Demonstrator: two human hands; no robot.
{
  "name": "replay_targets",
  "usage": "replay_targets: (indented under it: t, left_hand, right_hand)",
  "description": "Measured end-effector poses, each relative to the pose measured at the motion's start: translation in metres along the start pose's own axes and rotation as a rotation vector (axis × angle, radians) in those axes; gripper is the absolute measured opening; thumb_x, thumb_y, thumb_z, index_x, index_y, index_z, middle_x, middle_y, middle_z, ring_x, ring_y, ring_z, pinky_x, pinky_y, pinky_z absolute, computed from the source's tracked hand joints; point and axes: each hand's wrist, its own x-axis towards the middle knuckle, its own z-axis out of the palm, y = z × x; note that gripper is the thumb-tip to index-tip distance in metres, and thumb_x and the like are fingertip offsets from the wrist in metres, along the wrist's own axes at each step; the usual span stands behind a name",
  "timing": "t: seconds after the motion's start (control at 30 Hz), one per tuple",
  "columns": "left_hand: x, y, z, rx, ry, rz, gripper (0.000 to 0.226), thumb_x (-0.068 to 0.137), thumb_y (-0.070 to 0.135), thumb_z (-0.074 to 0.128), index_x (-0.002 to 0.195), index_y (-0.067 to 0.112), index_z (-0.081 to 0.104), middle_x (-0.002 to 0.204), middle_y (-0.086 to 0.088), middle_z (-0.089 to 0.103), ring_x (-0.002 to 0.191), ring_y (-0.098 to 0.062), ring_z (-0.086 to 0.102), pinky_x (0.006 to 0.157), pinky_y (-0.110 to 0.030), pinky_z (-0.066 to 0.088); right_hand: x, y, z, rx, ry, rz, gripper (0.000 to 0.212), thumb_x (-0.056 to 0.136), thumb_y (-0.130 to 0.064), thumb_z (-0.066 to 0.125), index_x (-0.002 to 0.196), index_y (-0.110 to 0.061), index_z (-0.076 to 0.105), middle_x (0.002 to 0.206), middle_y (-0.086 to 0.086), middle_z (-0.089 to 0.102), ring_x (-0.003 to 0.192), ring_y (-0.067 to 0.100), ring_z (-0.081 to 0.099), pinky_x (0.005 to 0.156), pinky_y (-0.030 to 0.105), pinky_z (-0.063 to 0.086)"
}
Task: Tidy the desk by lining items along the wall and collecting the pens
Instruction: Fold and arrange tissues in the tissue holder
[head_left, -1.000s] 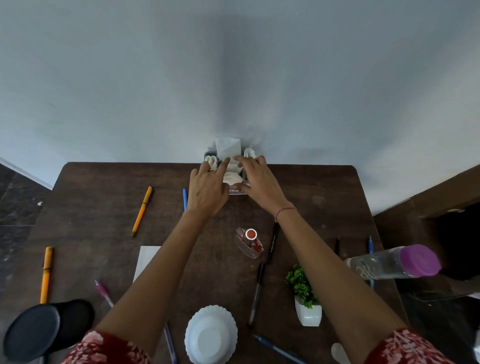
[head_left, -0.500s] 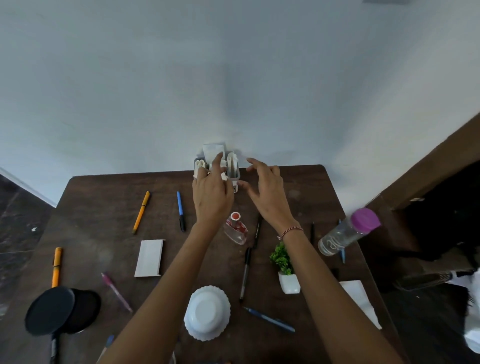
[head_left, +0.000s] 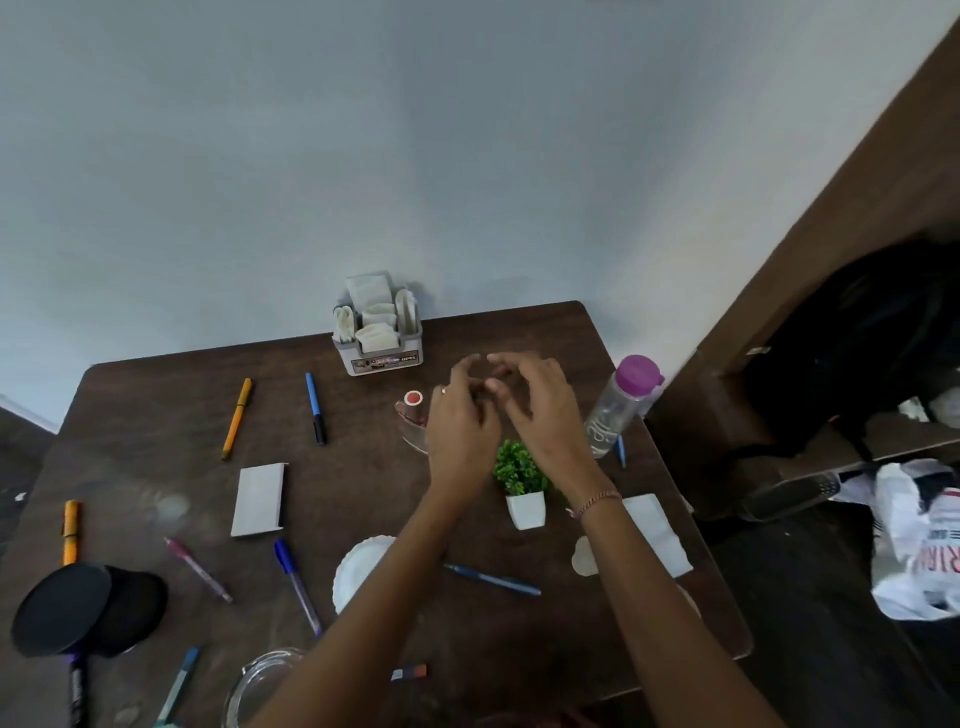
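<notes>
A grey holder of white napkins (head_left: 378, 332) stands at the wall on the dark wooden desk (head_left: 156, 405). My left hand (head_left: 460, 421) and my right hand (head_left: 540, 410) hover side by side above the desk's middle, fingers loosely bent, holding nothing. Beneath my left hand lies a small clear bottle with a red cap (head_left: 413, 410). Several pens lie scattered: an orange pen (head_left: 237, 417), a blue marker (head_left: 315, 408), a second orange pen (head_left: 70, 531), a pink pen (head_left: 198, 569), a blue pen (head_left: 297, 584), and a dark blue pen (head_left: 491, 578).
A purple-capped water bottle (head_left: 621, 405) stands by the right edge. A small potted plant (head_left: 522, 486), a white card (head_left: 258, 499), a white bowl (head_left: 358, 569), black lids (head_left: 78, 608), a glass dish (head_left: 260, 686) and a white napkin (head_left: 657, 530) sit on the desk. A dark cabinet (head_left: 831, 260) rises at right.
Both hands let go of the napkin holder and drew back toward the desk's middle. The holder stays at the wall. The view swung to the right.
</notes>
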Motion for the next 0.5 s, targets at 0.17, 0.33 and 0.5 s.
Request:
replay_targets:
  t: [0.17,0.33,0.5]
  left_hand:
    - [-0.042,0.010,0.035,-0.197,-0.180,-0.315,0.015,0.088,0.006,0.053,0.098,0.014,0.060,0.085,0.006,0.065,0.074,-0.002,0.060,0.067,-0.016,0.048]
    - [-0.077,0.007,0.074,-0.325,-0.425,-0.698,0.023,0.090,0.007,0.048,0.079,0.018,0.064,0.075,-0.002,0.066,0.073,-0.016,0.060,0.075,-0.034,0.052]
    - [-0.099,0.019,0.091,-0.493,-0.487,-0.895,0.024,0.093,0.002,0.042,0.085,0.005,0.064,0.079,-0.011,0.065,0.075,-0.018,0.062,0.069,-0.024,0.052]
  right_hand:
    - [-0.045,0.018,-0.042,0.176,0.059,0.124,0.018,0.092,-0.025,0.054,0.109,-0.026,0.061,0.095,-0.007,0.067,0.091,0.002,0.062,0.074,0.008,0.047]
    - [-0.086,0.064,-0.086,0.209,0.145,0.287,0.015,0.092,-0.025,0.053,0.100,-0.024,0.066,0.081,-0.005,0.068,0.080,0.008,0.065,0.074,0.020,0.053]
    - [-0.114,0.112,-0.114,0.138,0.179,0.479,0.017,0.095,-0.027,0.050,0.100,-0.021,0.065,0.076,0.001,0.066,0.075,0.012,0.063,0.071,0.024,0.051]
